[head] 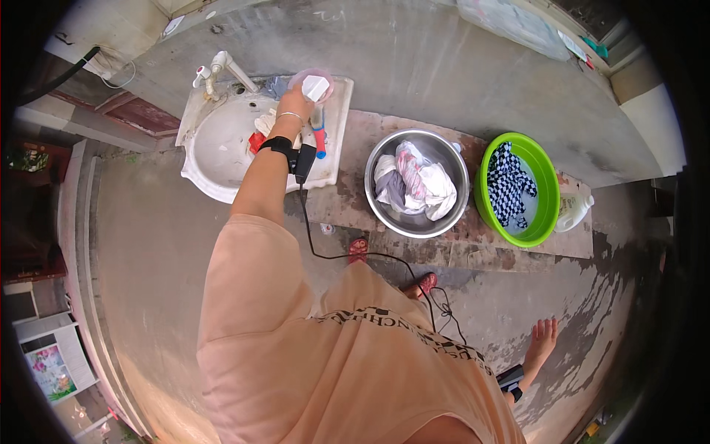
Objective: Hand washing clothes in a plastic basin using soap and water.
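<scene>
At the rear right of the white ceramic washbasin (213, 158), my left hand (295, 104) grips a small white block-like object (315, 87). That object is over a round pink plastic bowl (295, 81) on the basin's ledge. Close to my left wrist lies a brush (318, 133) with a red and blue handle. Pale cloth (265, 122) and a red item (256, 142) rest in the basin, partly behind my forearm. My right hand (542, 339) hangs low at my side, holding nothing, its fingers slightly apart.
A steel bowl (383, 219) with wrung white, grey and pink cloths stands on the stone slab (344, 188). Right of it are a green tub (546, 172) with checked fabric in water and a white jug (574, 213). A tap (236, 71) overhangs the basin. A black cable (333, 257) trails from my left wrist.
</scene>
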Available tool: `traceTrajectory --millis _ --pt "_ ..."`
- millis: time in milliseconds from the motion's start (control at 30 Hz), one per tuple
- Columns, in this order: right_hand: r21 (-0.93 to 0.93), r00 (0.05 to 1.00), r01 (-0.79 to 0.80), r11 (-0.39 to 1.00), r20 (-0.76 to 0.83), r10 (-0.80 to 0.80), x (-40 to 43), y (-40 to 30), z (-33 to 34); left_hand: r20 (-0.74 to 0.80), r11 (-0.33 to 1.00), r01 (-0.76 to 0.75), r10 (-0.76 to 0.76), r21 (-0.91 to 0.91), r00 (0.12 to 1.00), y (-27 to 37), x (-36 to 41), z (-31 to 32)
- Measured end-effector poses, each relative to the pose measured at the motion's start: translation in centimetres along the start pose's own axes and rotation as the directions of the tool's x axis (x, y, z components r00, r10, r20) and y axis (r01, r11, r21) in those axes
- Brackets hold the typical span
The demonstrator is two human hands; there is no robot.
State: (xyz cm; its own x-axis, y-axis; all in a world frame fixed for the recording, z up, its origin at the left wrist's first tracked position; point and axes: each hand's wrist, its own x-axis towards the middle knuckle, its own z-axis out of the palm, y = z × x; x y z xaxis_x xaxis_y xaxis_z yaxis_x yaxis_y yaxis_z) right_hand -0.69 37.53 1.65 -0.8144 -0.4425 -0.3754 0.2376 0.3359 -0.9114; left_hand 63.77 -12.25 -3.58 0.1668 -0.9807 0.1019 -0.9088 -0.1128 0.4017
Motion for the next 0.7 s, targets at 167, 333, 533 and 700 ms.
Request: traceTrajectory --millis 167,333,533,700 --pt "0.009 0.989 0.025 1.0 -0.146 -0.023 -6.8 -0.6 -0.3 0.161 0.986 -0.07 0.046 0.151 0.986 0.3 3.7 0.5" --pt "0.112 0.969 0.01 0.994 -0.246 0.018 -11.0 -0.4 -1.1 0.212 0.971 -0.146 0.105 0.187 0.972 0.5 5.6 1.7" --pt "0.142 0.97 0.037 0.989 -0.242 -0.002 -12.7 0.2 -0.6 0.333 0.955 -0.145 0.054 0.257 0.941 1.3 6.7 1.6" --pt "0.121 0.962 0.035 0.992 -0.274 0.0 -13.6 0.5 0.1 0.336 0.948 -0.098 -0.01 0.302 0.942 2.0 6.6 1.3"
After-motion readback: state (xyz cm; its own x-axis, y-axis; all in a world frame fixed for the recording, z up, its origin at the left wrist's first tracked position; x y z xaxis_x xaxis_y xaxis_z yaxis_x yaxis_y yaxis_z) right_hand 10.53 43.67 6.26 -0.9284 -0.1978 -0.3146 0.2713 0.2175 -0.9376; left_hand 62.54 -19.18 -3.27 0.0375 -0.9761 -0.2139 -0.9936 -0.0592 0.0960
